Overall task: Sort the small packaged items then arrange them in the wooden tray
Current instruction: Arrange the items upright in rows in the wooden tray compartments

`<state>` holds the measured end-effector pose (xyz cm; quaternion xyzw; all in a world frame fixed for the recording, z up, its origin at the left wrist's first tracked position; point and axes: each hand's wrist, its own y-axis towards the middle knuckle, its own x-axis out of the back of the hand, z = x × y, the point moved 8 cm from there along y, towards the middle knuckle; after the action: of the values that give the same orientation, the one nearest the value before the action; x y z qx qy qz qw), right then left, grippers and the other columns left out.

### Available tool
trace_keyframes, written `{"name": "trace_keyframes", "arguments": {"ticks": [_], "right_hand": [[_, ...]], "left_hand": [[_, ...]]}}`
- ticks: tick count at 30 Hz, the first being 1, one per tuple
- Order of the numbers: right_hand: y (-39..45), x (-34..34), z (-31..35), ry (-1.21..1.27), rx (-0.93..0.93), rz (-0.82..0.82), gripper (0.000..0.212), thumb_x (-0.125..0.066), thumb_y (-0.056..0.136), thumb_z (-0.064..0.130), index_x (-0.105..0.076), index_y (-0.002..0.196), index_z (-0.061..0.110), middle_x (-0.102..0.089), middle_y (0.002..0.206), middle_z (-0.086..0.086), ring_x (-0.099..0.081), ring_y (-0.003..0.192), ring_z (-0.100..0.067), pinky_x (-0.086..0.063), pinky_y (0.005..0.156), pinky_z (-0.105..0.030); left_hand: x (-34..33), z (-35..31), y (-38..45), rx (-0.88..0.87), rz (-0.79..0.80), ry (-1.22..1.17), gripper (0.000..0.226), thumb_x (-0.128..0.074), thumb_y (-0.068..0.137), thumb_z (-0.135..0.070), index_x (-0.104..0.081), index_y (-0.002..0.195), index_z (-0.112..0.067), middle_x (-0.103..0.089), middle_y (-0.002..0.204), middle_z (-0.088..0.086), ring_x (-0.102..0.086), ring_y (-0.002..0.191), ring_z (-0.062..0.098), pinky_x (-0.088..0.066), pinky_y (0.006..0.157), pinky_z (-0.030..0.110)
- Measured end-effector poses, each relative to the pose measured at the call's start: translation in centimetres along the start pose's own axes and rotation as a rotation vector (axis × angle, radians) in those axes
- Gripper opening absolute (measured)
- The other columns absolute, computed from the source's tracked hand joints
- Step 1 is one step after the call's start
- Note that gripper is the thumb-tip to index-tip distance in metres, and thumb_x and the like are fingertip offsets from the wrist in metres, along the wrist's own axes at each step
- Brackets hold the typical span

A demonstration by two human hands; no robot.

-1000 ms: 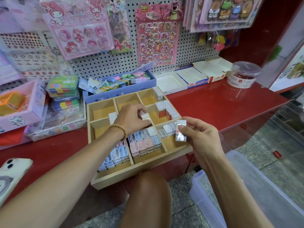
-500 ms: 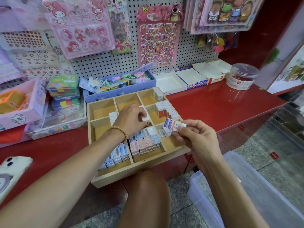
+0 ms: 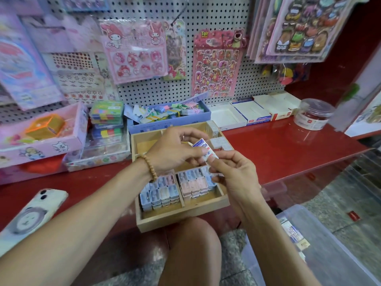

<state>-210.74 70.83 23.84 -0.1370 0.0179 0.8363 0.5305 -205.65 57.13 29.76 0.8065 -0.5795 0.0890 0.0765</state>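
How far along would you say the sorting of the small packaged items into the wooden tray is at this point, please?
Partly done. Two front compartments of the wooden tray already hold neat rows: blue packets and pink packets. In hand: the left hand and right hand both grip one white-and-blue packet above the tray. Left: placing it; the visible part of a back compartment looks bare, and more packets seem to wait in the clear bin.

A phone lies on the red bench; sticker sheets hang on the pegboard above a clear lidded jar.
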Motion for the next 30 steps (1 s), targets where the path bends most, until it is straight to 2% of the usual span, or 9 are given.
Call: {"name": "trace_keyframes", "arguments": {"ticks": [5,8,11,14,17,20,23,27,30], "right_hand": [[0.1,-1.2,-0.4,-0.184,-0.016,0.032,0.005,-0.068,0.091,0.005,-0.067,0.088,0.009,-0.073,0.08,-0.012,-0.063,0.064,-0.013,-0.05,0.054,-0.021],[0.5,-0.4,-0.3,-0.257,-0.012,-0.004,0.006,-0.065,0.093,0.006,-0.069,0.091,0.01,-0.074,0.081,-0.006,-0.064,0.07,-0.013,-0.053,0.063,-0.025],[1.0,0.8,0.5,-0.313,0.044,-0.052,0.008,-0.065,0.093,0.007,-0.072,0.096,0.011,-0.074,0.083,-0.004,-0.065,0.077,-0.015,-0.054,0.071,-0.03],[1.3,2.1,1.4,-0.375,0.096,-0.078,0.011,-0.066,0.094,0.009,-0.073,0.094,0.018,-0.074,0.081,0.001,-0.063,0.077,-0.013,-0.055,0.075,-0.036],[1.7,3.3,1.6,-0.43,0.111,-0.092,0.01,-0.066,0.094,0.012,-0.073,0.097,0.019,-0.074,0.09,-0.005,-0.063,0.08,-0.015,-0.055,0.086,-0.046],[2.3,4.5,1.6,-0.424,0.114,-0.131,0.011,-0.065,0.094,0.014,-0.072,0.1,0.019,-0.074,0.092,-0.001,-0.066,0.085,-0.013,-0.056,0.085,-0.04],[2.8,5.8,1.4,-0.346,0.091,-0.164,0.012,-0.065,0.094,0.012,-0.072,0.097,0.021,-0.074,0.09,-0.003,-0.067,0.086,-0.013,-0.054,0.078,-0.032],[3.0,6.9,1.0,-0.292,0.064,-0.178,0.012,-0.065,0.094,0.012,-0.073,0.095,0.022,-0.074,0.1,-0.012,-0.069,0.089,-0.018,-0.056,0.083,-0.037],[2.8,7.2,0.7,-0.298,0.055,-0.175,0.012,-0.065,0.094,0.013,-0.072,0.099,0.02,-0.075,0.099,-0.011,-0.07,0.092,-0.019,-0.056,0.089,-0.039]], "left_hand": [[4.7,0.3,-0.2,-0.014,-0.085,0.222,0.019,-0.076,0.079,0.0,-0.069,0.094,-0.01,-0.071,0.085,0.009,-0.07,0.064,0.021,-0.057,0.058,0.027],[8.6,1.6,0.3,-0.029,-0.169,0.575,0.017,-0.077,0.08,-0.009,-0.069,0.091,-0.019,-0.067,0.086,-0.002,-0.065,0.07,0.01,-0.05,0.065,0.019],[11.4,4.2,1.0,0.025,-0.21,0.837,0.019,-0.074,0.083,-0.013,-0.071,0.102,-0.016,-0.063,0.094,-0.001,-0.056,0.08,0.01,-0.044,0.077,0.023],[12.0,5.9,1.9,0.041,-0.188,0.925,0.022,-0.07,0.086,-0.013,-0.071,0.108,-0.013,-0.061,0.093,-0.001,-0.054,0.082,0.013,-0.043,0.078,0.024],[11.3,7.1,3.0,0.034,-0.153,0.962,0.014,-0.071,0.085,-0.016,-0.072,0.099,-0.015,-0.067,0.092,-0.001,-0.056,0.08,0.014,-0.044,0.079,0.026],[10.7,8.2,3.6,-0.009,-0.166,0.997,0.011,-0.069,0.086,-0.015,-0.071,0.097,-0.016,-0.067,0.094,-0.001,-0.054,0.082,0.014,-0.042,0.09,0.031],[10.1,9.1,3.7,-0.048,-0.135,1.061,0.019,-0.064,0.086,-0.012,-0.07,0.104,-0.016,-0.067,0.103,0.006,-0.055,0.101,0.025,-0.042,0.092,0.036],[9.6,9.3,3.5,-0.06,-0.153,1.094,0.021,-0.062,0.086,-0.012,-0.069,0.106,-0.017,-0.066,0.102,0.011,-0.056,0.1,0.03,-0.043,0.085,0.038],[9.6,9.3,3.4,-0.074,-0.173,1.093,0.021,-0.063,0.087,-0.013,-0.07,0.106,-0.017,-0.067,0.102,0.011,-0.057,0.098,0.03,-0.043,0.084,0.037]]}}
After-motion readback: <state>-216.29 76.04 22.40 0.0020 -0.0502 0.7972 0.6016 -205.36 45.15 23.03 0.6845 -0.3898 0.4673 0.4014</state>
